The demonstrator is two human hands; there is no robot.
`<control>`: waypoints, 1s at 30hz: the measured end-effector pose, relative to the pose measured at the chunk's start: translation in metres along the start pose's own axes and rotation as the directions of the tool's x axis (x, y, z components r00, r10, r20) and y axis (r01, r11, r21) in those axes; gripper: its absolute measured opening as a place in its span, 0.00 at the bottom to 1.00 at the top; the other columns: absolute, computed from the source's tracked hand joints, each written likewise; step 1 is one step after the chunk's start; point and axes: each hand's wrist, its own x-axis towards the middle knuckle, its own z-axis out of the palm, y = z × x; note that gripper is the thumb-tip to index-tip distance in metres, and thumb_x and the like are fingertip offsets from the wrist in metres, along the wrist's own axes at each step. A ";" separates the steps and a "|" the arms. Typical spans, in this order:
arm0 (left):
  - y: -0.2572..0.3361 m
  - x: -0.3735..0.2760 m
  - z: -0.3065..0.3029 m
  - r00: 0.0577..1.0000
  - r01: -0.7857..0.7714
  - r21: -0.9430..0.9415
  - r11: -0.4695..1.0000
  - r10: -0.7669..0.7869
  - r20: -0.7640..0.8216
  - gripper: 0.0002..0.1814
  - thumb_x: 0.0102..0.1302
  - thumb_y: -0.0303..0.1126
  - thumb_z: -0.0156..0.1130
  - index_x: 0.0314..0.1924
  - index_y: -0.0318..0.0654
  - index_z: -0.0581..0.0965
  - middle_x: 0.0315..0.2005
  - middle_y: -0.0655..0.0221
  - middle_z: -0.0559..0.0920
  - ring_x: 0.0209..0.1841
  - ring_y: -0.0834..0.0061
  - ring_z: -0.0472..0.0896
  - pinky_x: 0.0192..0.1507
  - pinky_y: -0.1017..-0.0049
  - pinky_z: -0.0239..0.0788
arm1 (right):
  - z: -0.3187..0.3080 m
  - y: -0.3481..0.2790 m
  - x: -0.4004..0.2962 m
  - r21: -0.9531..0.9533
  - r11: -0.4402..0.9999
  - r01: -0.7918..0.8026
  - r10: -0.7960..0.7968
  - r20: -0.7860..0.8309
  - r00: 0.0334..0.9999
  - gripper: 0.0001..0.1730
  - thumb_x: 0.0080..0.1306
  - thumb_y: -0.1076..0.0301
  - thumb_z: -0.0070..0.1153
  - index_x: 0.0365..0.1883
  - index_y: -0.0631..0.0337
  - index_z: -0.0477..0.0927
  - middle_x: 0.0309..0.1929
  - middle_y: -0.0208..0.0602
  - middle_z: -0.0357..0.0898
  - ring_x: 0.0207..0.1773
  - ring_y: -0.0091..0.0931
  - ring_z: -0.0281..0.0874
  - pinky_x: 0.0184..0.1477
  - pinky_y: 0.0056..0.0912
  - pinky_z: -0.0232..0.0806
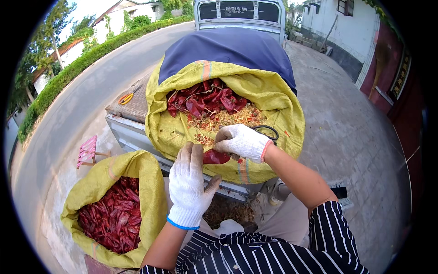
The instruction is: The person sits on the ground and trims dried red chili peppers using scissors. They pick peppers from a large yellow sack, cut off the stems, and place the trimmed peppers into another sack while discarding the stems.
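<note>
My right hand [239,142], in a white knit glove with soiled fingertips, pinches a dried red chili pepper [216,157]. Just to its left, my left hand [191,183] in a similar glove is held with fingers straight and thumb apart, nothing seen in it. Both are over the yellow woven sack [277,85] on the truck bed. Inside that sack are a heap of dried chilies [202,99] and scattered seeds and stems [239,118]. Black looped handles [270,130], likely of scissors, lie beside my right wrist; their other end is hidden.
An upright yellow sack [154,191] full of dried chilies [113,215] stands at my left. Orange-handled snips [126,98] rest on the truck bed [116,106]. A blue cloth [232,44] covers the sack's far side. A pink folding stool [87,150] stands on the left; a brush [340,193] lies right.
</note>
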 end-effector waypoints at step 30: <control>-0.009 -0.055 0.070 0.902 0.411 -0.544 0.732 -0.237 0.362 0.08 0.64 0.29 0.61 0.42 0.34 0.81 0.29 0.55 0.84 0.35 0.58 0.85 0.40 0.66 0.75 | 0.077 0.075 -0.033 -0.246 0.764 0.597 -0.646 -0.274 0.713 0.08 0.63 0.65 0.60 0.36 0.59 0.84 0.30 0.39 0.79 0.33 0.33 0.80 0.39 0.32 0.73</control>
